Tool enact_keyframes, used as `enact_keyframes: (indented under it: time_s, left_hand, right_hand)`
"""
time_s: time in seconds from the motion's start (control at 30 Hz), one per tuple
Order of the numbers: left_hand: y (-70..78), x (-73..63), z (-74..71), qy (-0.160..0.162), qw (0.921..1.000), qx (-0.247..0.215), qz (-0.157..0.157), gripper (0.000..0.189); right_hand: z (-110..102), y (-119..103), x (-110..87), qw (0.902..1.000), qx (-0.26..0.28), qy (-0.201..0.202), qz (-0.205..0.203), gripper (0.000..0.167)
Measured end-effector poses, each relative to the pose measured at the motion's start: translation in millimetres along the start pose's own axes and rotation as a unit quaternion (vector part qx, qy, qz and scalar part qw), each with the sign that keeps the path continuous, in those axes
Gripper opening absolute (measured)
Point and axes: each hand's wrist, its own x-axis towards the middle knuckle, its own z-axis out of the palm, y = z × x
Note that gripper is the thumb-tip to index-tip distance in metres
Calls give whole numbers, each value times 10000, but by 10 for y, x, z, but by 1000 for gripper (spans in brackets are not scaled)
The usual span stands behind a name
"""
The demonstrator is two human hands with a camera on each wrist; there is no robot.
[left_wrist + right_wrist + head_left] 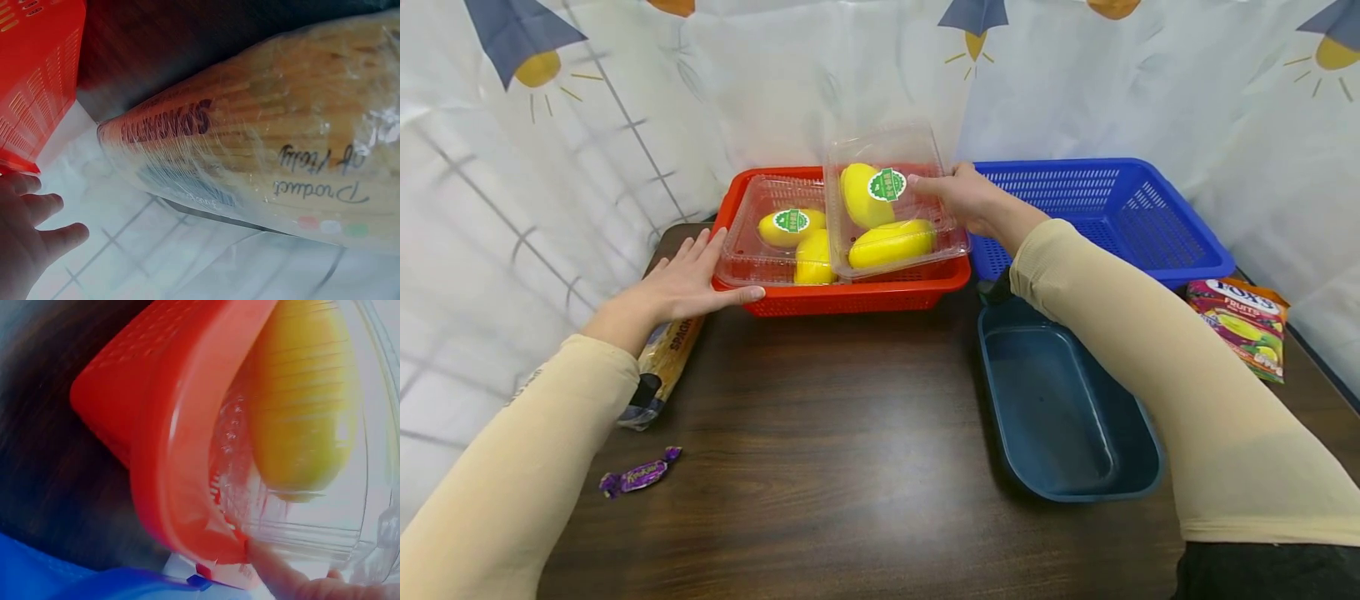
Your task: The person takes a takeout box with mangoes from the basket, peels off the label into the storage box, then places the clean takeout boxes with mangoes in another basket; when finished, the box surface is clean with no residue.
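My right hand point(955, 196) grips the right side of a clear plastic clamshell box point(891, 271), its thumb over the lid beside a green and white label point(887, 185). Two yellow fruits like mangoes point(303, 400) lie inside. The box is tilted over the right half of the red basket point(842, 302) and overlaps a second clear box point(760, 268) with the same label and yellow fruit, which sits in the basket's left half. My left hand point(688, 279) is spread at the basket's left rim, thumb out along the front edge and fingers straight.
A spaghetti packet point(250, 125) lies under my left wrist, left of the basket. Nearer me is a purple wrapped candy point(640, 475). To the right stand a blue basket point(1180, 225), a dark teal tub point(1052, 408) below my right arm, and a Fox's candy bag point(1240, 325).
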Motion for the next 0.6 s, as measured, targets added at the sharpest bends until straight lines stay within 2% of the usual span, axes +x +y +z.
enact_keyframes:
  time_s: [0.13,0.23,0.6]
  left_hand:
    - [3,-7,-2,-26,10000,29,20,120]
    - [7,-11,-5,-35,10000,35,27,119]
    - [9,-6,-5,-9,10000,-46,-23,121]
  right_hand:
    - [1,-9,0,9983,572,105,108,63]
    - [-1,-9,-16,9972,699,214,150,64]
    - [-114,-56,-148,9975,650,249,-85,64]
